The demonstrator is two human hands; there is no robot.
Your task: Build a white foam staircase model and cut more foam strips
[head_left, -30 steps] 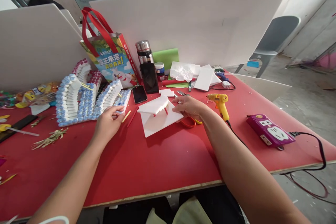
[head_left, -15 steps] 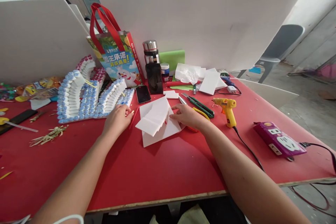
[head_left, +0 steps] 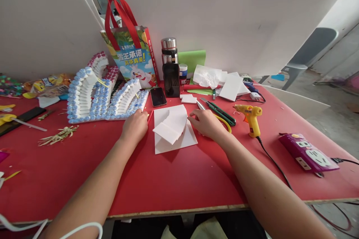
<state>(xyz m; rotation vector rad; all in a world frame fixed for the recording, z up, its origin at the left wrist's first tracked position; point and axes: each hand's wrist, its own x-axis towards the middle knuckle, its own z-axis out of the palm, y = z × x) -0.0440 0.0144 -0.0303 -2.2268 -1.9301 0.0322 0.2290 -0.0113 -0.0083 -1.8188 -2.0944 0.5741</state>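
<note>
A square white foam sheet [head_left: 179, 146] lies on the red table, with smaller white cut pieces [head_left: 170, 124] stacked and fanned on top. My left hand [head_left: 135, 126] rests left of the sheet, its fingers curled in. A thin red stick [head_left: 150, 117] lies right at those fingertips; whether they grip it is not clear. On the other side, my right hand [head_left: 206, 122] hovers by the sheet's right edge with bent, slightly parted fingers and nothing visible in them. Yellow-handled scissors [head_left: 224, 122] are partly under this hand, and a green utility knife [head_left: 221, 114] lies just beyond.
A yellow glue gun [head_left: 251, 119] and a purple power strip [head_left: 308, 153] stand right, with cords. At left is a curved model of blue-and-white rolls [head_left: 95, 97]. Behind are a phone [head_left: 158, 97], a thermos [head_left: 169, 50], a gift bag [head_left: 134, 58] and large white boards [head_left: 224, 26].
The view has shifted, so everything sits further right. The white sheet has turned slightly and lies squarer. My right hand has come a little away from the white pieces.
</note>
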